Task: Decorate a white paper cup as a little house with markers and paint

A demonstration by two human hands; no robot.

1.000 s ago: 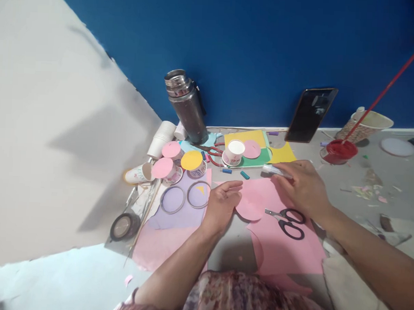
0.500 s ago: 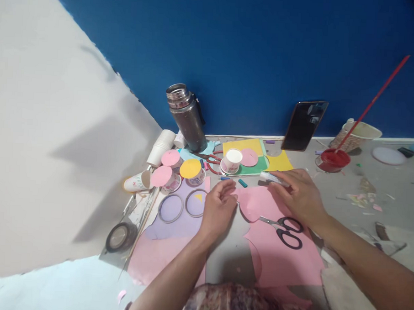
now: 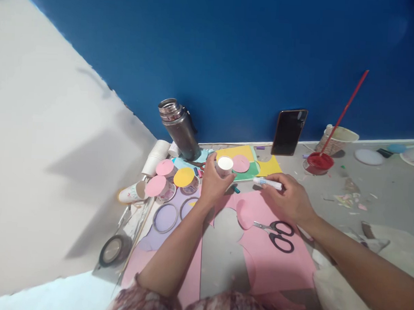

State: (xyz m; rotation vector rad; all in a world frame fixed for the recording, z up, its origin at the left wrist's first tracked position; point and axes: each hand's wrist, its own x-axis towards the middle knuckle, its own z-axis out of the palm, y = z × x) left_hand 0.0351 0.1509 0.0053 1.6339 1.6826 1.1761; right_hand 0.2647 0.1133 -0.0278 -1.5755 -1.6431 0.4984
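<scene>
My left hand is closed around a small white paper cup standing on the green and yellow sheets. A white glue stick is pinched in the fingers of my right hand just above the pink paper. A cut pink circle lies on that paper beside black scissors. Another pink disc rests on the green sheet next to the cup.
Cups topped with pink and yellow discs, a stack of white cups, a steel flask, red scissors, two rings on lilac paper, a tape roll, a phone leaning on the blue wall, a red paint dish.
My left hand left the pink circle and reached forward to take hold of the white cup. My right hand stayed on the glue stick. The view tilted and shifted left.
</scene>
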